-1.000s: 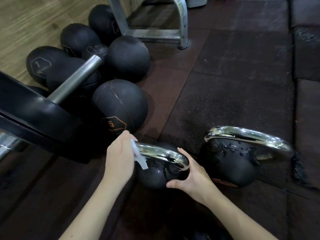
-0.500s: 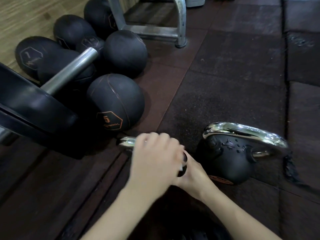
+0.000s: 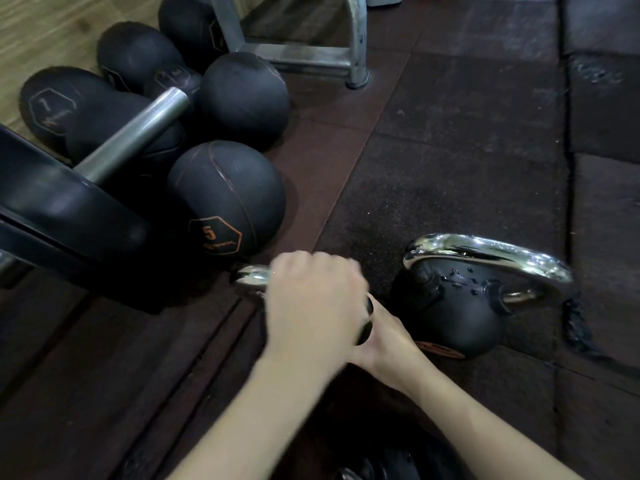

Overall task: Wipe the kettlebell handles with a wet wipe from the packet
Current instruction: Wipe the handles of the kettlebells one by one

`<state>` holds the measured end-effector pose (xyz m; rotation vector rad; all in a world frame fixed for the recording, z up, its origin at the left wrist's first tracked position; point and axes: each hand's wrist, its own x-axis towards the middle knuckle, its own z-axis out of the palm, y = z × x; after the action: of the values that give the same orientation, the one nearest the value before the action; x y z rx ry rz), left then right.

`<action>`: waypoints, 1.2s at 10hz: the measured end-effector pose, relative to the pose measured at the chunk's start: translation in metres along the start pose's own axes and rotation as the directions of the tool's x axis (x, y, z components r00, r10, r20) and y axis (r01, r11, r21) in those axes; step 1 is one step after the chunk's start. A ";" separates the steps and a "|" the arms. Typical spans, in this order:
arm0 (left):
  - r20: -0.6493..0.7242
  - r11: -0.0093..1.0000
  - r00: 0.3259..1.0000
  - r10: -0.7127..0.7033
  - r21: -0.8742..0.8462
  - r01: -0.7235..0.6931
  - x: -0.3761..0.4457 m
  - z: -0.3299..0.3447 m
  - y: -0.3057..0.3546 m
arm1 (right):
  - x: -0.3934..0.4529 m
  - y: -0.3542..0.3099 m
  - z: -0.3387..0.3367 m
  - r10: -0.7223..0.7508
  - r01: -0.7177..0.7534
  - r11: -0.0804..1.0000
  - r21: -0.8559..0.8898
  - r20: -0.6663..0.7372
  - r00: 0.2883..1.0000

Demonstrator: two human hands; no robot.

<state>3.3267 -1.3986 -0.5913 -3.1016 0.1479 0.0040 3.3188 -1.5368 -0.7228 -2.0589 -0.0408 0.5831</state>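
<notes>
Two black kettlebells with chrome handles stand on the rubber floor. My left hand (image 3: pixel 313 303) is closed over the chrome handle (image 3: pixel 251 275) of the near kettlebell, whose left end sticks out past my fist; the wet wipe is hidden under my fingers. My right hand (image 3: pixel 384 341) holds the black body of that same kettlebell from the right and is mostly covered by my left hand. The second, larger kettlebell (image 3: pixel 450 313) sits to the right, its chrome handle (image 3: pixel 491 252) untouched and its body spotted with droplets. The wipe packet is not in view.
Several black medicine balls (image 3: pixel 228 195) lie at the left by a barbell sleeve (image 3: pixel 135 133) and black plates (image 3: pixel 59 209). A metal rack foot (image 3: pixel 356 46) stands at the back. Dark rubber mats cover the floor; a torn mat edge (image 3: pixel 578 323) is at the right.
My left hand has slid right along the near kettlebell's handle, from its left end to over its middle. The white wipe seen a second ago is now hidden under the fist. My right hand stays put.
</notes>
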 end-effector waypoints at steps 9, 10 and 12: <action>-0.091 0.939 0.945 0.314 0.176 -0.295 -0.014 0.004 0.028 | 0.002 -0.010 0.001 -0.090 0.086 0.990 -0.116 -0.028 0.996; -0.152 0.929 0.917 0.370 0.094 -0.359 -0.022 0.006 -0.013 | 0.002 0.001 0.001 -0.068 0.068 0.997 0.032 -0.007 0.998; -0.215 0.948 0.972 0.090 -0.280 -0.150 -0.033 0.016 -0.076 | -0.005 -0.001 -0.010 -0.099 0.095 0.990 0.104 0.030 0.995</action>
<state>3.3015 -1.3189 -0.6041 -3.3787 0.3774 -0.3118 3.3182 -1.5453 -0.7159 -1.9353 -0.1286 0.5502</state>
